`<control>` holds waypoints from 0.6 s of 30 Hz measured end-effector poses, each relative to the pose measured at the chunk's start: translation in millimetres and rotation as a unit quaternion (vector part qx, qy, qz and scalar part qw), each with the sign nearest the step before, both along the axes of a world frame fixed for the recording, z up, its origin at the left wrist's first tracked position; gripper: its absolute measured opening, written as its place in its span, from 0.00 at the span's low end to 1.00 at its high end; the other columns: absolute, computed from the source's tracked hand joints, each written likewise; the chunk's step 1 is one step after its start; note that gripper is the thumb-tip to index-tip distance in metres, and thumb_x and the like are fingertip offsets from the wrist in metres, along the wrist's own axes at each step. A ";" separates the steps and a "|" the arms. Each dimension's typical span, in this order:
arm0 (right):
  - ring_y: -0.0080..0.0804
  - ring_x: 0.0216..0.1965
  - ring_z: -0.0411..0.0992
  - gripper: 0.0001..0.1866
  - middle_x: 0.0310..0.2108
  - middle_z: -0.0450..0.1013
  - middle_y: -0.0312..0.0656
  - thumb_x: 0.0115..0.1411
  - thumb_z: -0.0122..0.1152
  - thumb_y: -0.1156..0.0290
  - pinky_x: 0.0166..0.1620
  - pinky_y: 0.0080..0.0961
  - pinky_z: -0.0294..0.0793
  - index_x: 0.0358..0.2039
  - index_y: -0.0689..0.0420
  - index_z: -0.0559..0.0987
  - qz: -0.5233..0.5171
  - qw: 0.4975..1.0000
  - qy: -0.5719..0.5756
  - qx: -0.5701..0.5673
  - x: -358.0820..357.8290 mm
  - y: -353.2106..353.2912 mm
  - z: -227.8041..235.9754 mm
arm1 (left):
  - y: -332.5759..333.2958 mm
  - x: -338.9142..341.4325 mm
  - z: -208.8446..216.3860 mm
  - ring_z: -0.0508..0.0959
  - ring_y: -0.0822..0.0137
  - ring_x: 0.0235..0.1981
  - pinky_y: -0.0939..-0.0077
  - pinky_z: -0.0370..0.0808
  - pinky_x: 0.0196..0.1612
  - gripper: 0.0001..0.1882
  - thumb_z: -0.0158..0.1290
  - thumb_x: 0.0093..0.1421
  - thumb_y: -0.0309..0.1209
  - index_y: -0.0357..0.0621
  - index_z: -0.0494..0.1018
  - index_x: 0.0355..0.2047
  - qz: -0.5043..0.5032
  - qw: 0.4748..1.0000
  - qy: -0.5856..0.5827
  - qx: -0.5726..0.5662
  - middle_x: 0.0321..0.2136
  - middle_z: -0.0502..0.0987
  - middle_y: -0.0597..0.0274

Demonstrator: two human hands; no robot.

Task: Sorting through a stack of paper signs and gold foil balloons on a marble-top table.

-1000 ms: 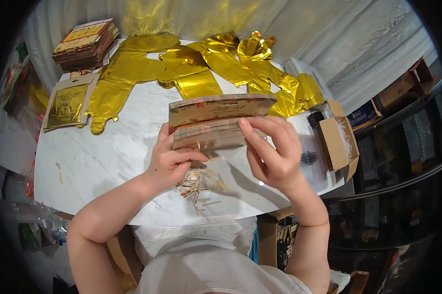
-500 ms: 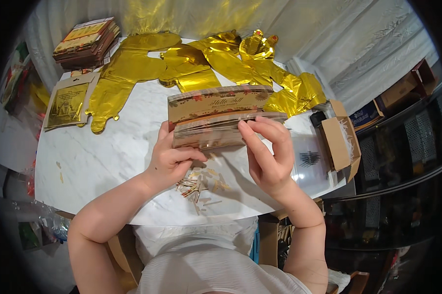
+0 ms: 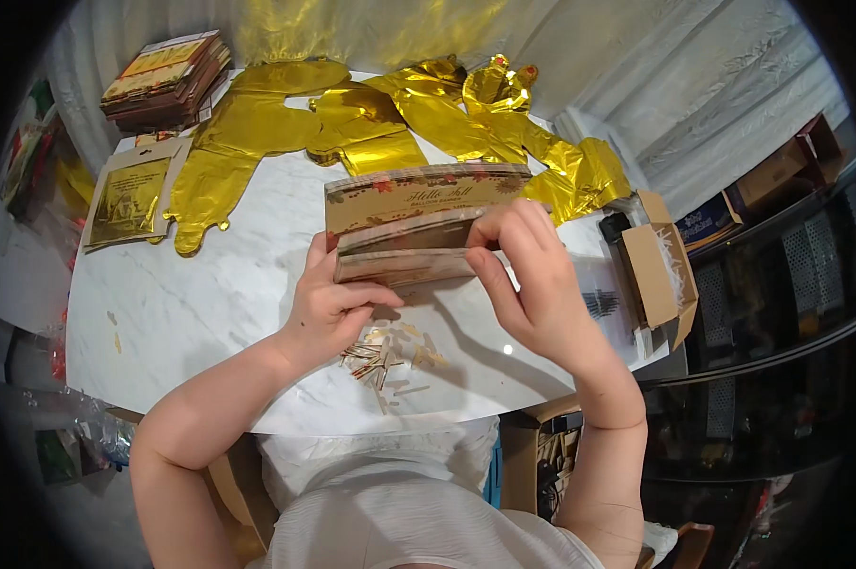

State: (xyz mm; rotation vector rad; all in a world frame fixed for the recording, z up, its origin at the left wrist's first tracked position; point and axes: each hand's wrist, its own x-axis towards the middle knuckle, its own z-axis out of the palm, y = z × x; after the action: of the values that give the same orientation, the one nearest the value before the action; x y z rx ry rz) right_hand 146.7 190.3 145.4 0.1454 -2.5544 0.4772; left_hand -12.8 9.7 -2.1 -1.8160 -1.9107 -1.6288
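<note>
Stack of brown printed cards (image 3: 376, 203) was held up over the middle of the white marbled tabletop (image 3: 176, 313), tilted toward the wearer and parted into a rear and a front bundle. Left hand (image 3: 331, 308) gripped the stack at its left end and underside, fingers reaching along beneath. Right hand (image 3: 540, 284) was at the right end, thumb by the front bundle, other fingers curled at the gap; could not tell whether it pinched a card. Step in hand, by my judgement: separating or leafing through the stack. The next move seemed to call for a firm left hold and light right fingertips, lest the bundles slide. Behind the stack, gold foil pieces (image 3: 248, 119) crowded the far edge, their nearest parts close behind the cards. An open cardboard box (image 3: 648, 275) and a clear plastic item (image 3: 594, 327) limited rightward travel. Below, a small heap of paper strips (image 3: 375, 362) lay short of the curved near edge. Most sideways room lay left of the left forearm.
</note>
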 end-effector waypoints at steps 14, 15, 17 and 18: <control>0.46 0.43 0.61 0.14 0.39 0.64 0.45 0.71 0.58 0.61 0.50 0.35 0.64 0.36 0.59 0.74 -0.016 0.990 -0.129 0.060 -5.9 1.1 10.4 | 2.9 5.4 7.7 0.71 0.45 0.58 0.54 0.66 0.66 0.25 0.56 0.45 0.14 0.57 0.89 0.38 0.018 0.999 -0.027 0.006 0.52 0.82 0.61; 0.46 0.43 0.61 0.14 0.39 0.64 0.45 0.71 0.58 0.61 0.50 0.35 0.64 0.36 0.59 0.74 -0.017 0.990 -0.129 0.060 -5.0 3.7 13.4 | 2.1 5.4 7.7 0.71 0.45 0.58 0.54 0.66 0.66 0.25 0.56 0.45 0.14 0.57 0.89 0.38 0.018 0.999 -0.027 0.006 0.52 0.82 0.61; 0.46 0.44 0.62 0.15 0.39 0.63 0.45 0.65 0.66 0.62 0.49 0.35 0.65 0.35 0.58 0.72 0.027 0.988 -0.151 0.014 -4.8 8.8 19.9 | 0.9 3.7 7.4 0.70 0.45 0.58 0.54 0.66 0.65 0.25 0.56 0.46 0.14 0.58 0.89 0.38 0.004 1.000 -0.024 -0.007 0.52 0.81 0.60; 0.46 0.44 0.62 0.15 0.39 0.63 0.45 0.65 0.66 0.62 0.49 0.35 0.65 0.35 0.58 0.72 0.028 0.988 -0.151 0.015 -4.4 7.7 21.4 | 0.8 3.6 8.0 0.70 0.45 0.58 0.54 0.66 0.65 0.25 0.56 0.46 0.14 0.58 0.89 0.38 0.005 1.000 -0.024 -0.007 0.52 0.81 0.60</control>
State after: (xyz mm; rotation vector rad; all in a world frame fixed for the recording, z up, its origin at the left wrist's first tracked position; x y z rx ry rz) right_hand 142.2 198.0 166.8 0.1664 -2.8613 0.5163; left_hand -9.1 10.5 5.8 -1.7860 -1.9516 -1.6761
